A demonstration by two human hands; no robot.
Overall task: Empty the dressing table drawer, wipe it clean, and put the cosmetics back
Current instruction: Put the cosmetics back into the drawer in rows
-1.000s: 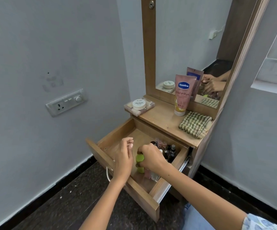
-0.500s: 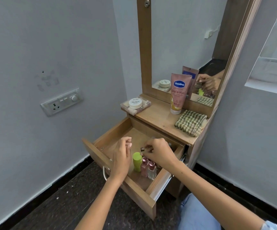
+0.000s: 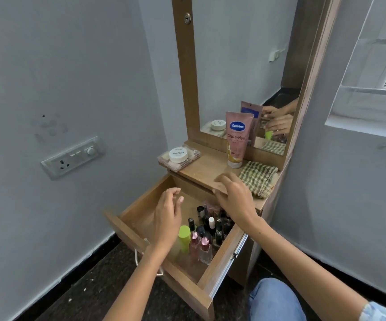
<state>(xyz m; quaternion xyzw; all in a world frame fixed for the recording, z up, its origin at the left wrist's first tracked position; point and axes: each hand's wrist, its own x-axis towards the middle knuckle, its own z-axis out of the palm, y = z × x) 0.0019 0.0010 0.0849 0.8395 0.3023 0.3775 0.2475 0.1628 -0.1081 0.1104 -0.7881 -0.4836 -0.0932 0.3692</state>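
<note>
Two hands, our left hand (image 3: 167, 216) and right hand (image 3: 232, 196), hover with relaxed, empty grip over the open drawer (image 3: 141, 209); the cosmetics (image 3: 207, 230) stand at its right side.

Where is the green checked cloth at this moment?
In the head view the checked cloth lies folded on the dressing table top at its right end, just right of the pink lotion tube and just beyond the right hand.
</note>
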